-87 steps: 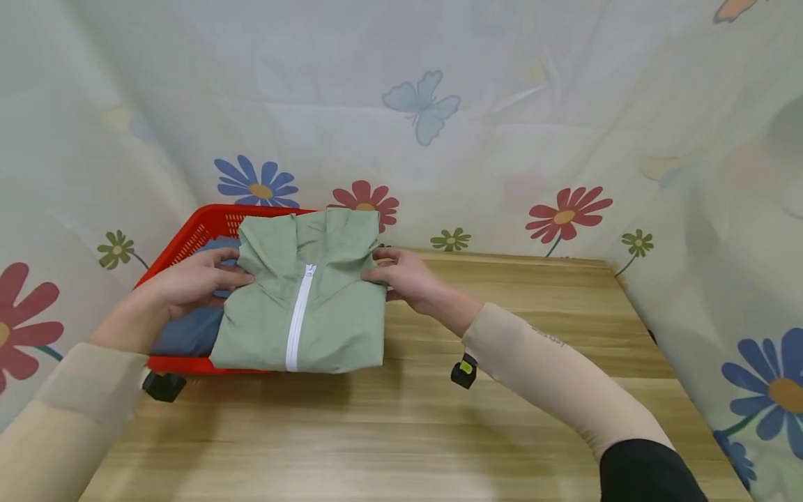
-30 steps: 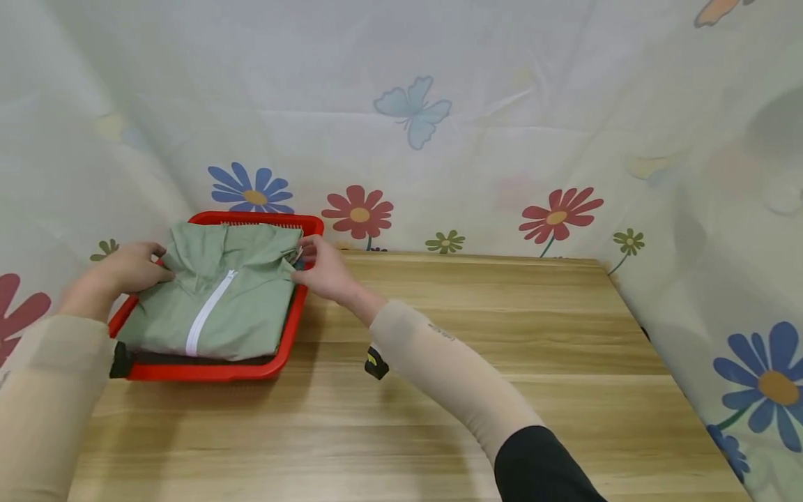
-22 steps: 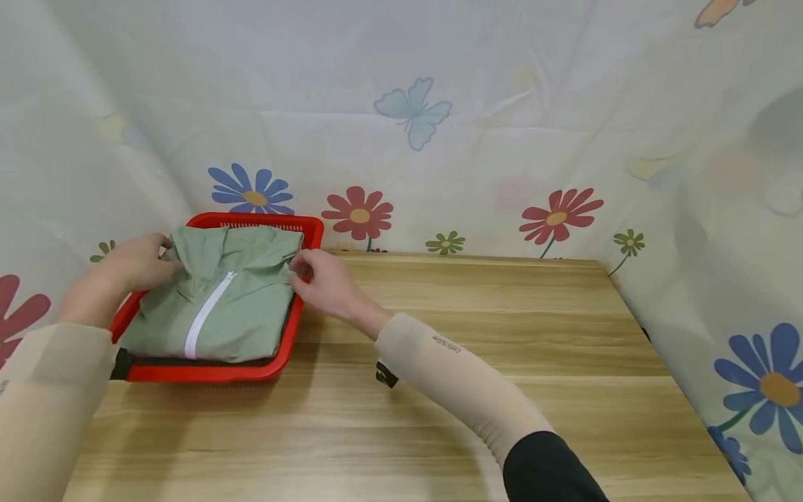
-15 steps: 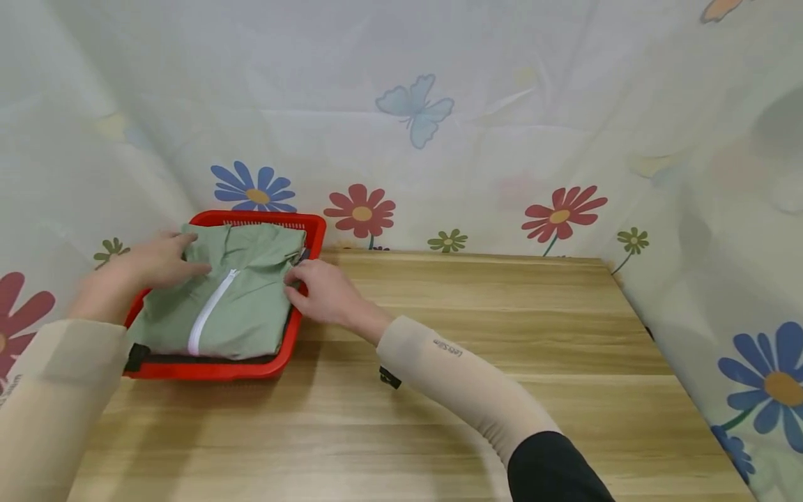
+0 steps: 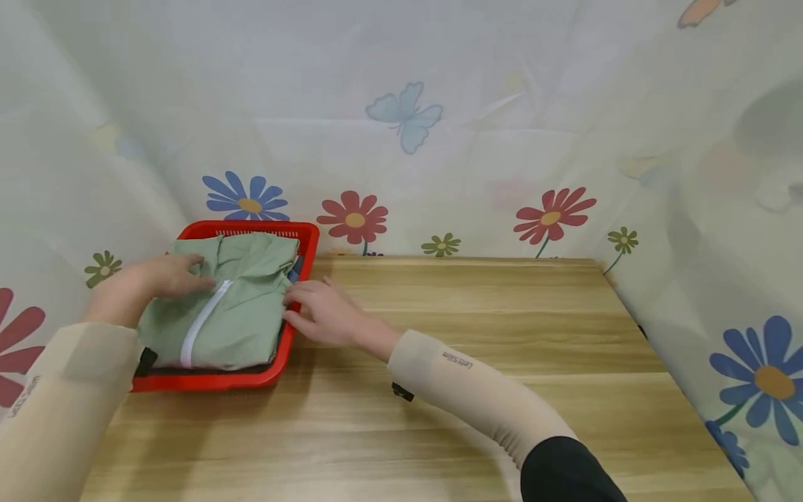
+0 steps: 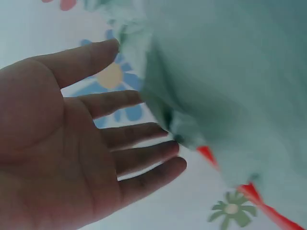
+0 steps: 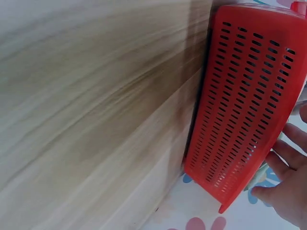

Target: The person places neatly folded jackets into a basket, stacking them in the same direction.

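A folded green jacket [image 5: 251, 321] with a white zipper lies in the red plastic basket [image 5: 207, 382], its front turned up. Over the jacket's upper left part is my left hand [image 5: 166, 275]. In the left wrist view its fingers [image 6: 139, 158] are spread and straight, with the tips near the green cloth and nothing gripped. My right hand [image 5: 329, 314] is at the basket's right rim, its fingertips beside the jacket's edge. In the right wrist view its fingers [image 7: 288, 153] reach over the rim, loosely bent, with the thumb apart.
Blue cloth [image 5: 295, 270] shows under the jacket at the basket's right side. The basket stands on the left of a wooden table [image 5: 502, 314]. A flowered curtain [image 5: 477, 160] hangs behind the table and along both sides.
The jacket has come down leftward into the basket. My left hand has let go and moved right over it; my right hand has let go and slid nearer along the right rim.
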Demonstrator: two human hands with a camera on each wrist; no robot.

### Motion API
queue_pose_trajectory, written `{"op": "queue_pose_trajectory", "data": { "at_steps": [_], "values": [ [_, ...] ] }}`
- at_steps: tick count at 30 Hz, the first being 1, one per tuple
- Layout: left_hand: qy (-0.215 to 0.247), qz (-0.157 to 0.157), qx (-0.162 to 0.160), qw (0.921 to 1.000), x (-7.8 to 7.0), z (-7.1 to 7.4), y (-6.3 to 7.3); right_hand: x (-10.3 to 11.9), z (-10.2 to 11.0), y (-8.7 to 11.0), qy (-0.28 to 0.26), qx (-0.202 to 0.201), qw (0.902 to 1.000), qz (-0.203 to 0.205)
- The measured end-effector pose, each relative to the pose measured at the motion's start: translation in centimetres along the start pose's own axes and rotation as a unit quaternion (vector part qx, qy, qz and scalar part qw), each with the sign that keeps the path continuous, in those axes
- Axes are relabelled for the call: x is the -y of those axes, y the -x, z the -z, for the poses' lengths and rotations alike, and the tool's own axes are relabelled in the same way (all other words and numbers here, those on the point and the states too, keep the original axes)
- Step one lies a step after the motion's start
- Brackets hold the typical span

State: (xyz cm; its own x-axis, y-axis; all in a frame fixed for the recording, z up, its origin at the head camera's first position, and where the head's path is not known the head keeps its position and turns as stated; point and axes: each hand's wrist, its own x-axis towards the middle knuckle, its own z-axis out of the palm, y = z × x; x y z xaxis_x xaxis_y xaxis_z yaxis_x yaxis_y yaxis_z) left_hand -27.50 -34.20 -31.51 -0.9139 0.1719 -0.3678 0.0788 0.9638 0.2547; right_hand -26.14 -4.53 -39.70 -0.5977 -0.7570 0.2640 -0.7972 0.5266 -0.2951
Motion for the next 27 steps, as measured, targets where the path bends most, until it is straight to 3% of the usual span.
{"op": "queue_pose_trajectory", "data": {
  "at_steps": [5, 13, 17, 27],
  "values": [
    [-0.034, -0.019, -0.046, 0.9982, -2.7, 0.1, 0.7, -0.1, 0.1, 1.3, -0.044, -0.031, 0.9985, 0.014],
    [-0.039, -0.056, -0.072, 0.9951, -8.8, -1.0, 1.6, -0.1, 0.3, 4.2, -0.062, -0.019, 0.9978, 0.014],
    [-0.033, -0.062, -0.077, 0.9946, -11.2, -1.2, 1.8, -0.4, 1.0, 6.1, -0.064, 0.013, 0.9979, 0.005],
    [-0.008, -0.129, -0.106, 0.9859, -16.7, -3.5, 2.3, -1.4, 2.5, 10.1, -0.073, 0.1, 0.9917, -0.036]
  ]
}}
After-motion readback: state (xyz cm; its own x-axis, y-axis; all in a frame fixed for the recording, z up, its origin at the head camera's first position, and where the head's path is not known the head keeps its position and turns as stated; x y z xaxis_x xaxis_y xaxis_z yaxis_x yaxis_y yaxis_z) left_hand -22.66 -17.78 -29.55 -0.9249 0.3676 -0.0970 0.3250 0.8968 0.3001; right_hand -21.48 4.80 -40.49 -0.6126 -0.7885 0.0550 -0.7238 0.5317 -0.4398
